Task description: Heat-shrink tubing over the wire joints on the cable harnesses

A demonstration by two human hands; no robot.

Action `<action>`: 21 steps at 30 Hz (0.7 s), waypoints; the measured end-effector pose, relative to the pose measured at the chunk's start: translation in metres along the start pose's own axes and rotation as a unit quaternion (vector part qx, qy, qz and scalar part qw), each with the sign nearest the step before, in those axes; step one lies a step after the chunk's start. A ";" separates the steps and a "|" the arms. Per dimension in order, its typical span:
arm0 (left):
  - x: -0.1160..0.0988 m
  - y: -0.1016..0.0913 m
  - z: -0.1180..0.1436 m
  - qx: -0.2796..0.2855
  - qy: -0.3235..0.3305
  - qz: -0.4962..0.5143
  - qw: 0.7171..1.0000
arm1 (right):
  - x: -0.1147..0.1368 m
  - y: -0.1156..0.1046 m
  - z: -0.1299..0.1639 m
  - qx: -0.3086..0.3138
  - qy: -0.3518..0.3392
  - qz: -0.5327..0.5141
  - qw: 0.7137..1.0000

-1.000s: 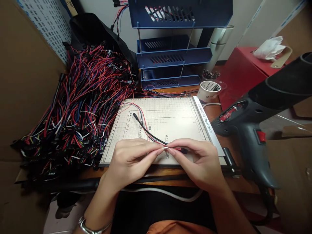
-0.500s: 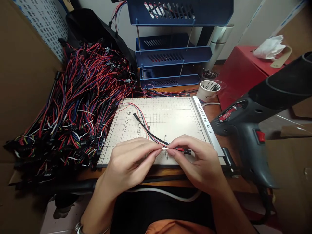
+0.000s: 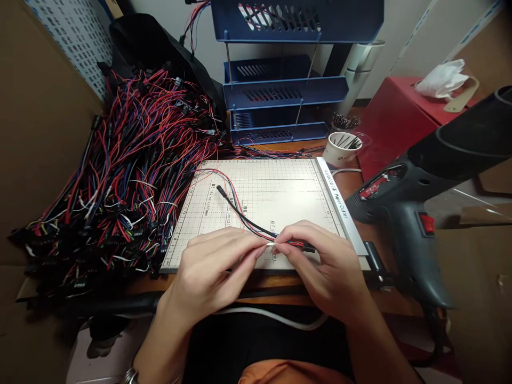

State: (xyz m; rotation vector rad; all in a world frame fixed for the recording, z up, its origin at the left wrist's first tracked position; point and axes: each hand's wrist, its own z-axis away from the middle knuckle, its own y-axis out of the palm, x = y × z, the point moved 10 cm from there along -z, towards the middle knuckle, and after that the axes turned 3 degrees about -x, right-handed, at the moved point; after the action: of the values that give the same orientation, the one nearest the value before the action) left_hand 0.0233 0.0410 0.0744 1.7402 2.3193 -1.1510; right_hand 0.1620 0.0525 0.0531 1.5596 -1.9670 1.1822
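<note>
Thumb and forefinger of my left hand (image 3: 218, 266) pinch one end of a short white wire (image 3: 271, 245). My right hand (image 3: 322, 266) pinches the wire's other end, and the two sets of fingertips almost meet. Under and behind the right fingers runs a wire harness (image 3: 248, 220) of black, red and blue leads, with a black connector (image 3: 309, 248) poking out below the forefinger. The harness's thin black plug end (image 3: 221, 190) lies on the paper cutter board (image 3: 292, 186). Whether the right hand also holds the harness is hidden by the fingers.
A big heap of wire harnesses (image 3: 136, 160) fills the left side. Blue shelf trays (image 3: 284, 93) stand behind the board, near a white cup (image 3: 342, 148) of thin black pieces. On the right are a heat gun (image 3: 412, 224) and a red tissue box (image 3: 400, 106).
Both hands keep their pinch in nearly the same place. The harness's plug end has shifted slightly left, and the black connector slightly right.
</note>
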 end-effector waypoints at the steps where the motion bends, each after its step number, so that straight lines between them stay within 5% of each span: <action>1: 0.000 0.000 0.000 -0.002 0.000 -0.002 1.000 | 0.000 0.000 0.000 0.001 0.000 0.001 1.000; 21: -0.002 0.004 -0.001 -0.003 0.029 -0.025 0.999 | -0.009 -0.003 0.002 -0.012 0.013 -0.001 1.000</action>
State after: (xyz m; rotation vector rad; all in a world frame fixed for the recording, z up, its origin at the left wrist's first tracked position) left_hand 0.0280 0.0405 0.0743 1.7454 2.4106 -1.1130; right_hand 0.1686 0.0564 0.0467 1.5264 -1.9560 1.1665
